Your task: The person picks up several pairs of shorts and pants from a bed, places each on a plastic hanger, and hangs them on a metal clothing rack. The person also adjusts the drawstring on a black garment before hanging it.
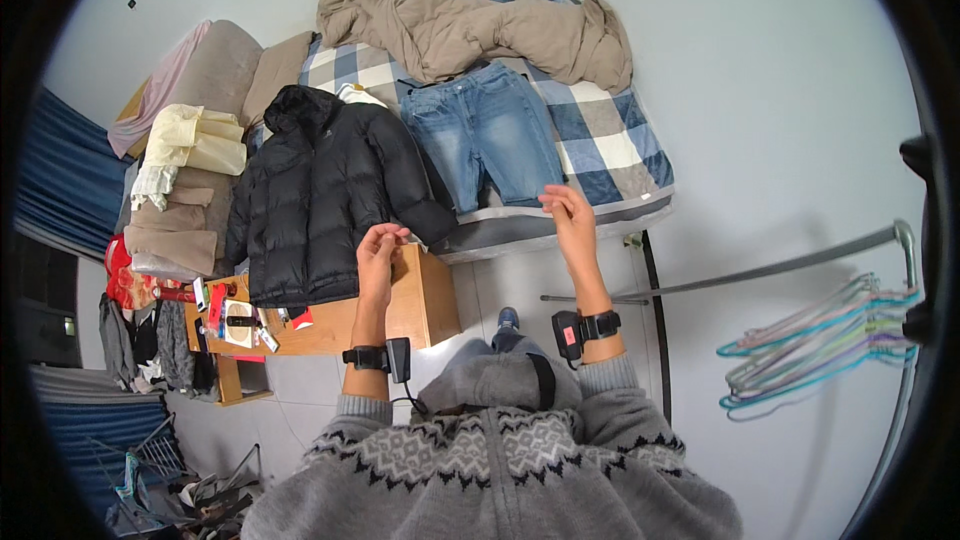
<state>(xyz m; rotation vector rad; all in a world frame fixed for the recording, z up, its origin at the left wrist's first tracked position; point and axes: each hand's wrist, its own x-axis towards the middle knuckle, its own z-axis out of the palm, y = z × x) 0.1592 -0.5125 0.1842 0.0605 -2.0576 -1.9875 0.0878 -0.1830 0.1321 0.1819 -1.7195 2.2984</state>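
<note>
My left hand (381, 255) is raised with bent fingers beside the lower right part of a black hooded puffer jacket (315, 187); it holds nothing that I can see. My right hand (570, 221) is in the air near the leg ends of light blue denim jeans (480, 131), fingers loosely bent, with nothing in it. The jeans lie spread on a bed with a blue, beige and white checked cover (615, 142). Left of them lies the jacket, spread over the bed's side and the wooden desk (337, 330). Each wrist wears a black strap with a small device.
A beige duvet (487, 30) is bunched at the bed's far side. Folded clothes (180, 225) are stacked at left. Small items, including a red one (216, 307), crowd the desk's left end. Several hangers (810, 360) hang from a metal rack (780, 262) at right.
</note>
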